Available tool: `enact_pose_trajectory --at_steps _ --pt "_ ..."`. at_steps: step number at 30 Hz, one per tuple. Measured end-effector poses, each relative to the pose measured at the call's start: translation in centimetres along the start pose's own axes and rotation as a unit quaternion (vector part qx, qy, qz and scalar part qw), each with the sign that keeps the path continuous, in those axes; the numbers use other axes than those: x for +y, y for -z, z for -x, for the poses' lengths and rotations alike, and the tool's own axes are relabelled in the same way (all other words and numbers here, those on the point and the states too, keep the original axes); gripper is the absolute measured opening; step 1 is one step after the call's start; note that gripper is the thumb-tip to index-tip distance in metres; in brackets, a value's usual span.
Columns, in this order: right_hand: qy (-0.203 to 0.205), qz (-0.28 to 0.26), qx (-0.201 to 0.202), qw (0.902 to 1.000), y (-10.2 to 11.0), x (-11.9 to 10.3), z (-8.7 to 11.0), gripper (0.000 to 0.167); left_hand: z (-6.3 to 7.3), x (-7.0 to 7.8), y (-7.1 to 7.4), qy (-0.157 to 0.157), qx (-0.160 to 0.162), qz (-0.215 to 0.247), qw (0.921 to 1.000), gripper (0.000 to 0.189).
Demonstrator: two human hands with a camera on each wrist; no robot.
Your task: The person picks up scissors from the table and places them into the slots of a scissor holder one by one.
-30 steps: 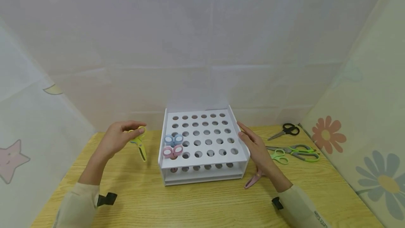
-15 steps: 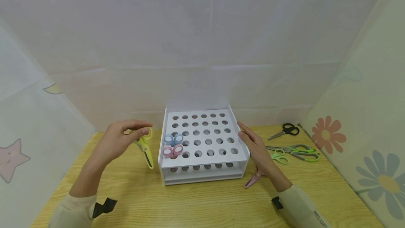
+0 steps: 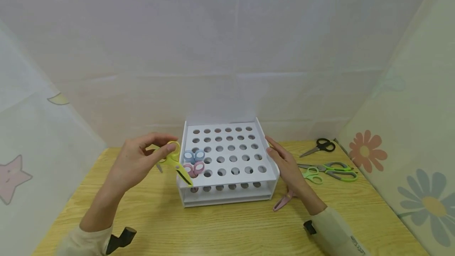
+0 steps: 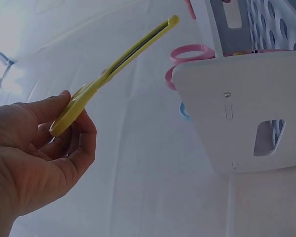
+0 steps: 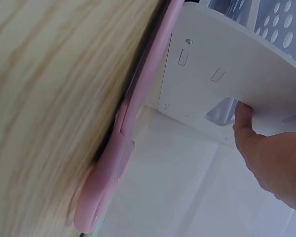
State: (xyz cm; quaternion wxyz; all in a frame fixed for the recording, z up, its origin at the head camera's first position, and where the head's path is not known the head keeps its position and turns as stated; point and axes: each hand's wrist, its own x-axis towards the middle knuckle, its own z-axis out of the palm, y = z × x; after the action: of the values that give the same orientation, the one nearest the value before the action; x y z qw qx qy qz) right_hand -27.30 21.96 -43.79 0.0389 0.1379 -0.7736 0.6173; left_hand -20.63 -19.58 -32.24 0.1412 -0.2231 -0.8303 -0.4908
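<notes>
My left hand (image 3: 133, 165) pinches a pair of yellow scissors (image 3: 180, 171) by a handle loop. Their blades slant down to the right, overlapping the near left corner of a white rack (image 3: 227, 197) in the head view. In the left wrist view, the yellow scissors (image 4: 113, 69) appear clear of the rack's side panel (image 4: 212, 131). My right hand (image 3: 287, 167) rests along the rack's right side, with a digit at the side cutout in the right wrist view. Blue-handled scissors (image 3: 194, 156) and pink-handled scissors (image 3: 194, 168) stand in holes of the leftmost column.
Right of the rack, on the wooden table (image 3: 227, 234), lie black-handled scissors (image 3: 322, 145), large green-and-grey scissors (image 3: 337, 171) and small green-handled scissors (image 3: 313, 176). Pink scissors (image 3: 283, 201) lie partly beneath my right forearm. White sheeting (image 3: 227, 50) stands behind.
My left hand has carried the yellow scissors rightward to the rack's left edge, and their blades have swung from nearly straight down to slanting right. The right hand stays against the rack.
</notes>
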Motion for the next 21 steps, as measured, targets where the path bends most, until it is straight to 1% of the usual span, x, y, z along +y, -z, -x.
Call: enact_pose_trajectory --at_steps 5,8,11,13,16,19,21 --pt "0.002 0.006 0.004 1.0 -0.1 0.2 -0.1 0.052 -0.5 -0.4 -1.3 -0.011 0.0 0.03 0.9995 0.019" --pt "0.004 0.008 0.004 1.0 -0.1 0.3 -0.2 0.051 -1.0 -0.4 -2.1 -0.02 0.003 0.036 0.9991 0.018" --pt "0.004 0.009 0.006 0.9999 -0.2 0.3 -0.2 0.05 -1.5 -0.5 -2.8 -0.037 0.009 0.038 0.9985 0.017" --pt "0.004 0.007 0.005 1.0 -0.3 0.2 -0.2 0.05 -1.8 -0.5 -3.2 -0.05 0.013 0.033 0.9981 0.017" --pt "0.007 0.011 0.005 0.9999 -0.3 0.1 -0.2 0.05 -2.2 -0.4 -3.9 -0.071 0.019 0.007 0.9973 0.018" --pt "0.011 0.013 0.004 0.9998 -0.3 0.1 -0.2 0.05 -2.7 -0.3 -4.7 -0.084 0.022 -0.019 0.996 0.018" --pt "0.012 0.017 0.005 0.9998 -0.2 0.2 -0.3 0.051 -3.1 -0.2 -5.2 -0.091 0.021 -0.025 0.9953 0.018"
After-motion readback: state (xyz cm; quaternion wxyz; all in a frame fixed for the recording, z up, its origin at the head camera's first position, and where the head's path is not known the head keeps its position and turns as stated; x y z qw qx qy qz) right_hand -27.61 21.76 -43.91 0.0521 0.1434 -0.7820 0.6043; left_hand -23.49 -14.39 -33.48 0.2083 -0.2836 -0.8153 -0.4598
